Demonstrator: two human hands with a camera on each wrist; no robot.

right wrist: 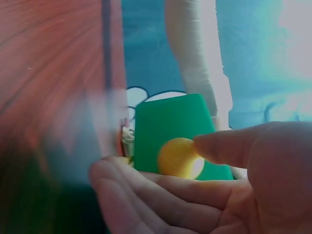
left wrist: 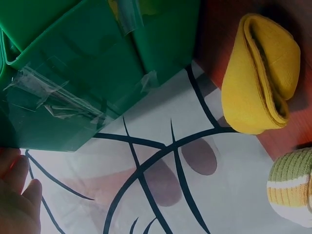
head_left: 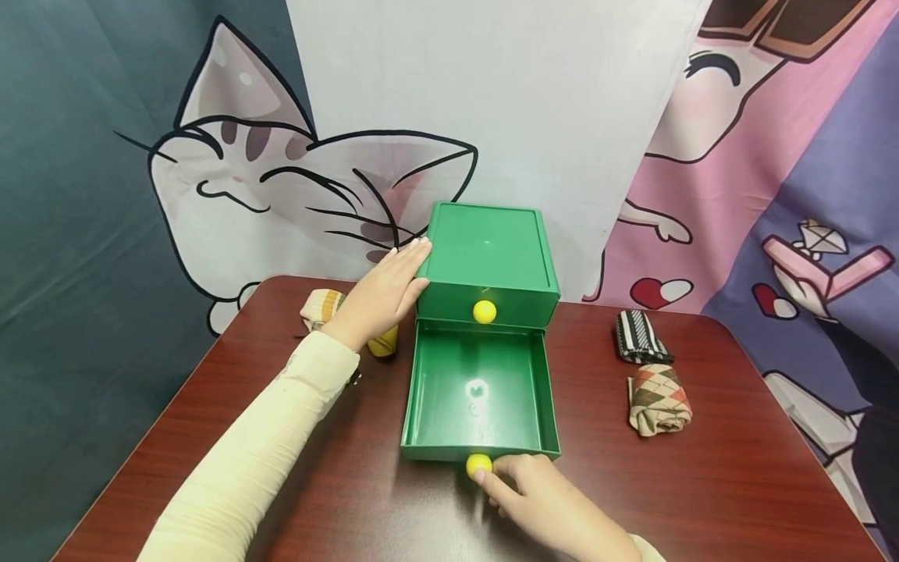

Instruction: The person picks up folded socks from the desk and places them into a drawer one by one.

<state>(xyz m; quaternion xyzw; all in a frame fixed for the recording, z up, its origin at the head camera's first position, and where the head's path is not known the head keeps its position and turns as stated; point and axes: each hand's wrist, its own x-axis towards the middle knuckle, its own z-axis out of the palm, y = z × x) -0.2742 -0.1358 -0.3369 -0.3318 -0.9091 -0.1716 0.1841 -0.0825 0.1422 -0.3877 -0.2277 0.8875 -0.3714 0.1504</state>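
Note:
A green two-drawer box stands at the back of the table. Its lower drawer is pulled out, and nothing lies inside; the upper one, with a yellow knob, is closed. My left hand rests with straight fingers against the box's left side, near the top edge. Down at the front, my right hand holds the lower drawer's yellow knob between thumb and fingers. In the right wrist view the thumb touches that round knob, with the other fingers curled beneath it.
Left of the box lie a folded yellow sock and a striped sock, partly hidden by my left arm in the head view. To the right lie a black-and-white sock and an argyle sock. A printed curtain hangs behind.

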